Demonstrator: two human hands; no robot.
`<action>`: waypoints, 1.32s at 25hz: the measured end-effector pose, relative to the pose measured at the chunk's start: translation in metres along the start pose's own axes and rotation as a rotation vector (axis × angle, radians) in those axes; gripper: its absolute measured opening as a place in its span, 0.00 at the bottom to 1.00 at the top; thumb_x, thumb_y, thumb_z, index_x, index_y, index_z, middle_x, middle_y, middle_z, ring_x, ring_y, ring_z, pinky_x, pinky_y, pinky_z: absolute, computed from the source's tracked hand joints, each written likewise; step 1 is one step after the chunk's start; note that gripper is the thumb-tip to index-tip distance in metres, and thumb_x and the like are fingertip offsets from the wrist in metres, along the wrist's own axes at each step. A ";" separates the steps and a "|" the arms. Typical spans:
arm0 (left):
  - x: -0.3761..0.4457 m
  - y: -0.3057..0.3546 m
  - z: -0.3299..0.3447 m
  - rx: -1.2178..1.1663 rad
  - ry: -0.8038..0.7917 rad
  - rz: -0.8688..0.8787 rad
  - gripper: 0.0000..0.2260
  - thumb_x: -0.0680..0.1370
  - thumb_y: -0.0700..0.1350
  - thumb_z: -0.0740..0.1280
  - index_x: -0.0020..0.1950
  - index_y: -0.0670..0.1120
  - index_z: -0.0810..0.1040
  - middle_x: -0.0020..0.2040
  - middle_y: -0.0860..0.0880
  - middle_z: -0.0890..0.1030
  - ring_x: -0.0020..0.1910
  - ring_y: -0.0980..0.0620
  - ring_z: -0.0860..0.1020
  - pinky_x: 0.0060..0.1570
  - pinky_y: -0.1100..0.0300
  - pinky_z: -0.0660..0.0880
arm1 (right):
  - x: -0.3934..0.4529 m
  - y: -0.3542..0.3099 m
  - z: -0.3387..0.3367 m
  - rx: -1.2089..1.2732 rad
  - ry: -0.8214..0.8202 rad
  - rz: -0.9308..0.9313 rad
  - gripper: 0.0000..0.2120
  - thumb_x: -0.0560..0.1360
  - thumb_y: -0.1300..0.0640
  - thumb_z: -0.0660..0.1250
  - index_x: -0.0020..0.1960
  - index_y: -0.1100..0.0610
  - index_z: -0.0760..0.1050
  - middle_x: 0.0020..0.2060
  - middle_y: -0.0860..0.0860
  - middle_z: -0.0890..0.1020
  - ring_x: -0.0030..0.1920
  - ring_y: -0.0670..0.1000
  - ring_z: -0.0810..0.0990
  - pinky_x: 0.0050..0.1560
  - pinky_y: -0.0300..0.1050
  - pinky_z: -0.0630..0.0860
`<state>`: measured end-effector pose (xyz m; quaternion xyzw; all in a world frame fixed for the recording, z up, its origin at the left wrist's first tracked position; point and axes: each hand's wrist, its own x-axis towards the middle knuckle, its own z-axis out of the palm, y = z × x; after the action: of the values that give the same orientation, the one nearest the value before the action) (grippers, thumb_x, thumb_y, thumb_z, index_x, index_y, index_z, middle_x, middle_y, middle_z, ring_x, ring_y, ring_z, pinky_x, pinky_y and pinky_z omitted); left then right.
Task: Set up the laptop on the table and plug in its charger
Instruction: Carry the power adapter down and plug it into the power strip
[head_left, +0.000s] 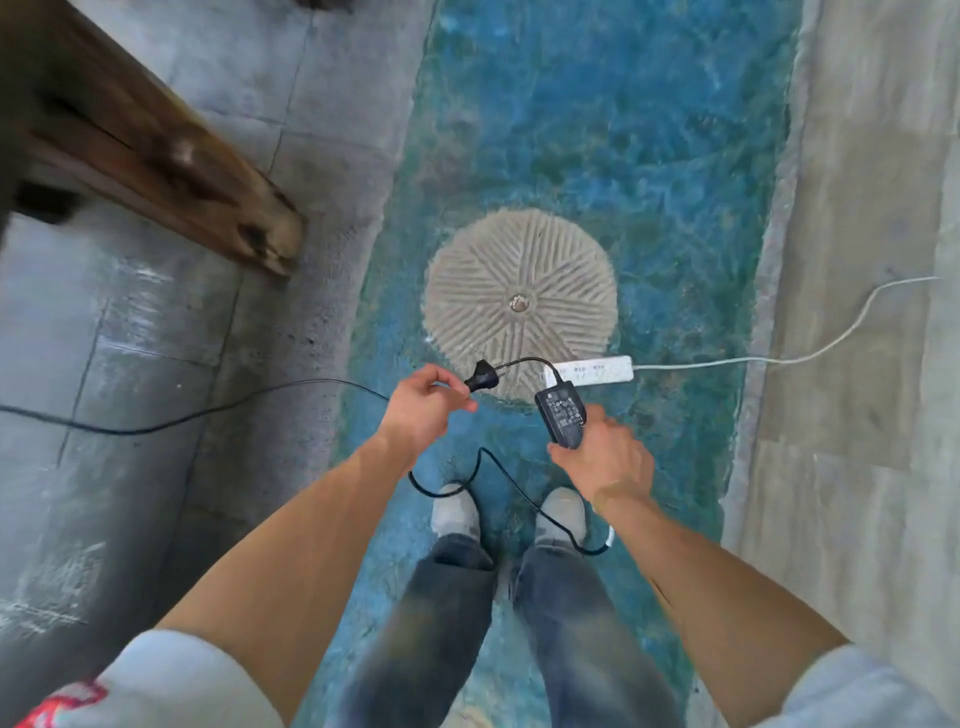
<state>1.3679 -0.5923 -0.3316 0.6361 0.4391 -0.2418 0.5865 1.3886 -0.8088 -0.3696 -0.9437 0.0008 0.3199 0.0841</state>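
Observation:
I stand over a blue rug and look down at both hands. My left hand (423, 410) pinches the charger's black mains plug (482, 376), its two pins pointing right. My right hand (605, 457) grips the black charger brick (562, 414), label side up. A short black cable arcs from the plug to the brick. A thin black cord (156, 423) trails off to the left across the floor, and another loop hangs down past my shoes. A white power strip (592, 370) lies on the rug just beyond the brick. No laptop is in view.
The power strip's white cable (810, 353) runs right across the grey floor. A round beige pattern (519, 301) marks the blue rug (649, 156). A wooden table edge (156, 156) juts in at upper left over grey tiles. My shoes (457, 512) stand on the rug.

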 end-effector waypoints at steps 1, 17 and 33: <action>0.024 -0.015 0.009 0.027 -0.011 0.001 0.05 0.77 0.34 0.63 0.46 0.43 0.72 0.45 0.42 0.84 0.18 0.58 0.63 0.21 0.65 0.59 | 0.019 0.004 0.030 -0.007 -0.013 -0.008 0.25 0.71 0.40 0.68 0.59 0.56 0.70 0.51 0.55 0.81 0.53 0.59 0.79 0.45 0.49 0.74; 0.284 -0.060 0.086 0.759 -0.099 0.308 0.05 0.73 0.49 0.74 0.46 0.51 0.81 0.43 0.52 0.85 0.37 0.51 0.78 0.37 0.57 0.74 | 0.205 0.044 0.262 -0.276 -0.145 -0.534 0.29 0.74 0.49 0.70 0.69 0.55 0.62 0.62 0.54 0.70 0.57 0.57 0.74 0.41 0.50 0.74; 0.323 -0.100 0.191 1.052 0.003 0.479 0.07 0.74 0.49 0.72 0.52 0.57 0.83 0.47 0.54 0.85 0.44 0.50 0.81 0.42 0.55 0.79 | 0.307 0.159 0.191 -0.402 0.175 -0.453 0.38 0.70 0.36 0.68 0.74 0.50 0.60 0.68 0.49 0.71 0.68 0.53 0.68 0.68 0.55 0.66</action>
<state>1.4836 -0.6944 -0.6880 0.9242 0.1042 -0.2872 0.2293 1.5092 -0.9195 -0.7294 -0.9416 -0.2654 0.2043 -0.0355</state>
